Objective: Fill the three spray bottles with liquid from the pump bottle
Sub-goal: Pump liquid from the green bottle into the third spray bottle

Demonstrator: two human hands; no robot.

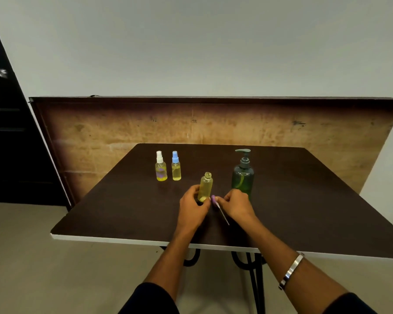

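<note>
Our left hand (194,203) grips the light, slippery open bottle (206,186) low; right-hand fingers (220,198) pinch the purple sprayer (214,199), pump bottle (242,175) at two o'clock.

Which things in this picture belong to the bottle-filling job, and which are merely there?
Part of the job:
open spray bottle, held by the left hand
purple spray cap with tube, pinched by the right hand
white-capped spray bottle
blue-capped spray bottle
green pump bottle

Merely there:
table
wooden board
bracelet
</note>
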